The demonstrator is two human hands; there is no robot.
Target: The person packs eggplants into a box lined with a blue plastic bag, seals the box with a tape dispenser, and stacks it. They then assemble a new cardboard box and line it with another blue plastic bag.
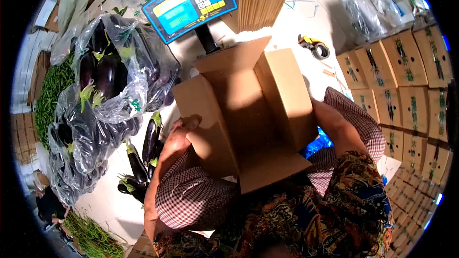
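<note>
An open cardboard box (244,102) stands between my knees with its flaps spread, and nothing shows inside it. My left hand (184,131) grips the box's left side, the thumb lying on the outer flap. On the other side my right hand (313,107) is against the right flap, its fingers hidden behind the cardboard. Several loose eggplants (138,162) lie on the floor just left of my left forearm. Behind the box stands a weighing scale (191,5) with a blue-framed display and keypad.
Clear plastic bags of eggplants (107,74) crowd the left, beside green chili peppers (52,95). A stack of flattened cartons (260,0) stands behind the scale. A tape dispenser (315,46) lies on the floor at the right, near a wall of packed cartons (401,81).
</note>
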